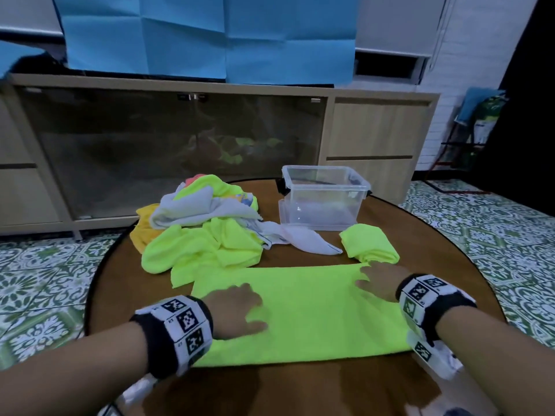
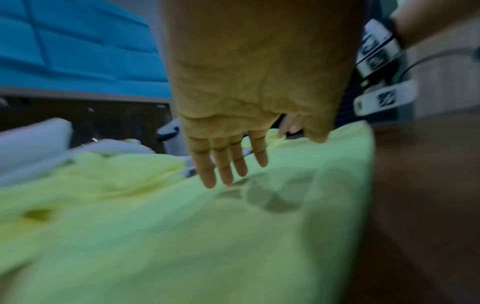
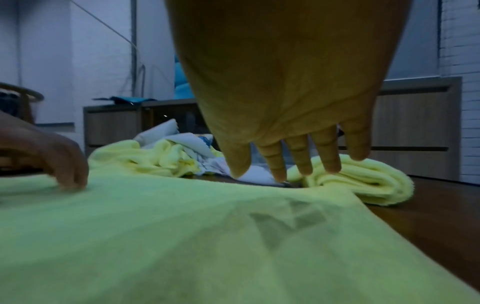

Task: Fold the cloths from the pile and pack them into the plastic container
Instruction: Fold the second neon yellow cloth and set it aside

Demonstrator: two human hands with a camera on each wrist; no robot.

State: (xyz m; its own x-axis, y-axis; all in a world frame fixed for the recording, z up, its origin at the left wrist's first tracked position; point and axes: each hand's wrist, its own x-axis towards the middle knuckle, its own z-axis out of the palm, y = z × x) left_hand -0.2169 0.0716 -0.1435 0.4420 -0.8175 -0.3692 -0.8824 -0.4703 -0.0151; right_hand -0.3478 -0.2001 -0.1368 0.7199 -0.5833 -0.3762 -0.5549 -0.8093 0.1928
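Note:
A neon-green cloth (image 1: 306,310) lies spread flat on the round brown table (image 1: 126,283), folded into a wide strip. My left hand (image 1: 240,310) rests on its left part with fingers straight and spread (image 2: 226,164). My right hand (image 1: 375,280) rests on its far right corner, fingers extended (image 3: 306,162). A pile of cloths (image 1: 198,220), green, white and yellow, sits behind the spread cloth. A small bundled green cloth (image 1: 369,244) lies just beyond my right hand. The clear plastic container (image 1: 324,196) stands open at the back of the table.
A white cloth (image 1: 303,241) trails from the pile toward the container. A wooden cabinet with dark glass doors (image 1: 168,148) stands behind the table. Patterned tile floor (image 1: 480,229) surrounds the table. Bare table shows at the near edge (image 1: 270,391).

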